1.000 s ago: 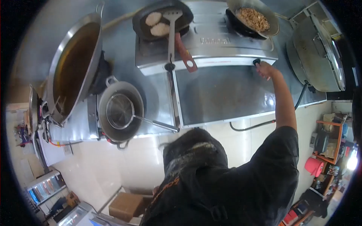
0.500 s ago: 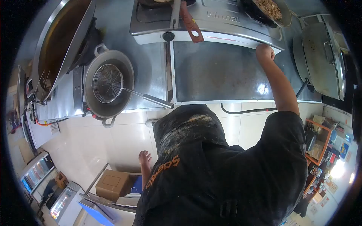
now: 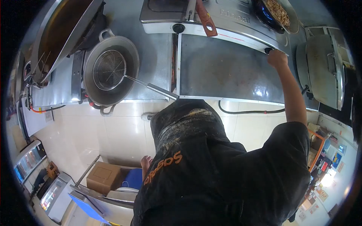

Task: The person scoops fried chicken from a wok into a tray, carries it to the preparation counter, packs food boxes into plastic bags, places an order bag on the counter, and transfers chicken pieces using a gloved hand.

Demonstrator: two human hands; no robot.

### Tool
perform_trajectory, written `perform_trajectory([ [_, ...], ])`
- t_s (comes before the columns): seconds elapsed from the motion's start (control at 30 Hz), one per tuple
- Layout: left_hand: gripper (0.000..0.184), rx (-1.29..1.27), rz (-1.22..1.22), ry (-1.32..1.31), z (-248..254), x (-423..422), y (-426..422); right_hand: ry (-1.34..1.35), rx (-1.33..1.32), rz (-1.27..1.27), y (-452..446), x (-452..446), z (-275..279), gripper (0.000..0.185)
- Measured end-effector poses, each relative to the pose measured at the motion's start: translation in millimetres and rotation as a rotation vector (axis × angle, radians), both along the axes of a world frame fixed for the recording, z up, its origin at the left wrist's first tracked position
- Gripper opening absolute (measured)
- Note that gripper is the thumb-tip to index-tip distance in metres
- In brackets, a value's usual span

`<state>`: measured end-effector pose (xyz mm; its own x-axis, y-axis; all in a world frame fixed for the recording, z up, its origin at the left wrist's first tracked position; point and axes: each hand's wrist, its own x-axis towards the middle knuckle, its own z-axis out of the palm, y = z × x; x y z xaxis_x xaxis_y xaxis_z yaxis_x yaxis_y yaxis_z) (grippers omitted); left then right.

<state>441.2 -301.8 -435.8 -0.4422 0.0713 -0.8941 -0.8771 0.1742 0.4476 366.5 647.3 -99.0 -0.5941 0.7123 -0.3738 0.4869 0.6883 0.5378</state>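
My right hand [image 3: 277, 58] is closed at the front right of the silver gas stove [image 3: 230, 28], its fingers on a black stove knob [image 3: 268, 50]. Above it, a pan of browned, crumbly food [image 3: 278, 14] sits over the right burner, where a blue flame [image 3: 267, 14] shows. My left hand [image 3: 146, 162] hangs low by my side, fingers loosely apart, holding nothing. A brown handle with a hole [image 3: 206, 20] juts over the stove's front edge from the left burner.
A wire skimmer [image 3: 109, 70] rests in a grey two-handled wok [image 3: 130, 52] on the left, its handle reaching the counter edge. A large metal vessel [image 3: 62, 34] stands further left. A big lidded pot [image 3: 320, 69] is at the right. Behind me is a cardboard box [image 3: 103, 176].
The view has shifted slightly. A blue flame now shows under the right pan, and the knob is visible beside my right hand. My left hand has drawn closer to my body.
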Motion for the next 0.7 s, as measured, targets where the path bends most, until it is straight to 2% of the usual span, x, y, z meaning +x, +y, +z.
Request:
perform_trajectory([
  [0.07, 0.032, -0.180, 0.327, -0.144, 19.5, -9.8, 18.3, 0.060, -0.027, -0.009, 3.6, 6.7, 0.8, 0.042],
  [0.1, 0.037, -0.249, 0.280, -0.254, 58.7, -24.8, 46.4, 0.088, -0.042, -0.013, 4.4, 7.9, 1.7, 0.045],
  [0.17, 0.042, -0.370, 0.102, -0.262, 112.4, -59.1, 97.1, 0.194, -0.212, -0.328, 7.9, 2.7, 5.6, 0.052],
  [0.23, 0.050, -0.287, 0.183, -0.255, 73.1, -39.4, 70.2, 0.305, -0.346, -0.565, 15.2, 3.8, 5.7, 0.059],
  [0.27, 0.051, -0.280, 0.076, -0.203, 73.0, -39.4, 71.2, 0.362, -0.400, -0.643, 21.0, 11.2, -0.6, 0.063],
  [0.4, 0.046, -0.286, 0.077, -0.183, 75.0, -41.3, 76.5, 0.437, -0.624, -0.948, 24.2, 24.6, -3.8, 0.072],
  [0.47, 0.044, -0.285, 0.075, -0.177, 74.3, -39.3, 73.0, 0.393, -0.713, -1.015, 17.4, 32.4, -8.1, 0.073],
  [0.6, 0.039, -0.268, 0.010, -0.168, 63.7, -25.0, 55.1, 0.113, -0.873, -0.976, 11.5, 60.9, -28.6, 0.068],
  [0.7, 0.036, -0.231, -0.205, -0.093, 34.2, -7.7, 20.7, -0.155, -1.166, -1.192, -31.8, 69.8, -14.8, 0.063],
])
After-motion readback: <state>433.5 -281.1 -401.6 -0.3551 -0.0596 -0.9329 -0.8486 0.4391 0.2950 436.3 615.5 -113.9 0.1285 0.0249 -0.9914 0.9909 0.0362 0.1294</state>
